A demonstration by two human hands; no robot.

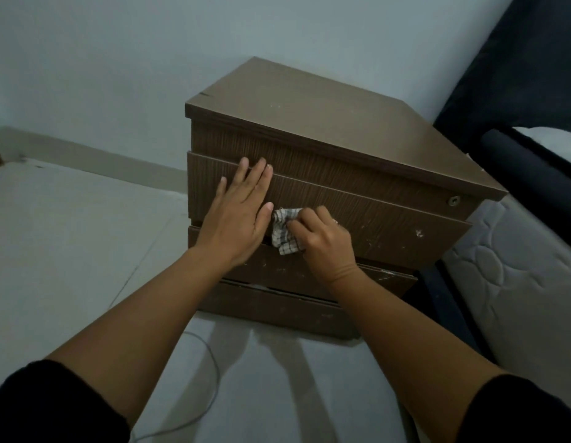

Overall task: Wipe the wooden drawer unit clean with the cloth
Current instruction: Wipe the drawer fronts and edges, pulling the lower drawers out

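Observation:
A brown wooden drawer unit (357,161) stands on the floor against the wall, with three drawer fronts facing me. White specks and scuffs mark its front at the right. My left hand (239,215) lies flat with straight fingers against the top drawer front. Just right of it, my right hand (322,238) grips a crumpled white checked cloth (285,230) and holds it against the lower edge of the same drawer front. A small round lock (454,200) sits at the drawer's upper right corner.
A mattress (508,282) on a dark bed frame (527,174) stands right beside the unit. Pale floor tiles (69,251) spread to the left. A thin white cable (210,362) curls on the floor near my left forearm. The wall (117,59) is behind.

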